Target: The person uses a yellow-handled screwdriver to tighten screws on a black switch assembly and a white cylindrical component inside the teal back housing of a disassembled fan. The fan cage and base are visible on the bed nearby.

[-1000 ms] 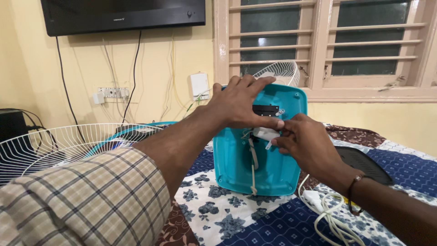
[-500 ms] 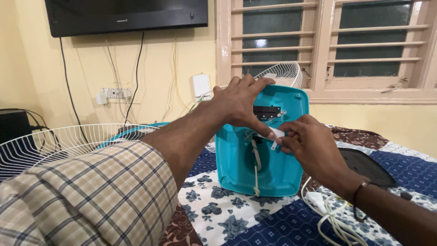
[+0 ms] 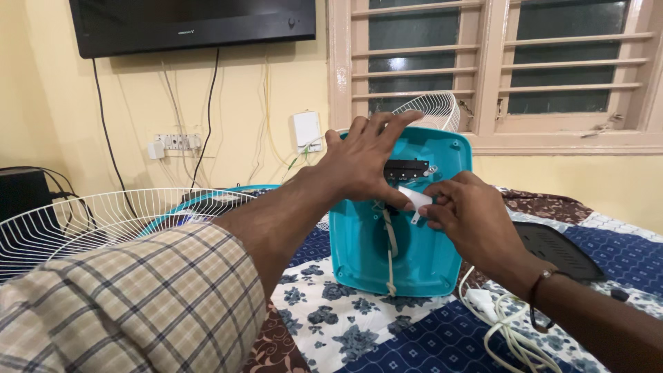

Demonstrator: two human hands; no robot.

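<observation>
1. left hand (image 3: 366,162) spreads open, flat against the teal fan base (image 3: 400,228), propping it upright on the floral bedsheet (image 3: 331,324).
2. right hand (image 3: 469,217) pinches a small white part (image 3: 416,200) at the base's dark slot (image 3: 406,170), fingers closed on it.
3. white wire grille (image 3: 90,221) lies well apart, to the left.

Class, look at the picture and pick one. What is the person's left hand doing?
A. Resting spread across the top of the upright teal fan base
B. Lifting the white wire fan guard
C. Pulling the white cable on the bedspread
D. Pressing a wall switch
A. The left hand lies spread over the upper part of the teal fan base, while the right hand pinches a small white part at its middle.
</observation>
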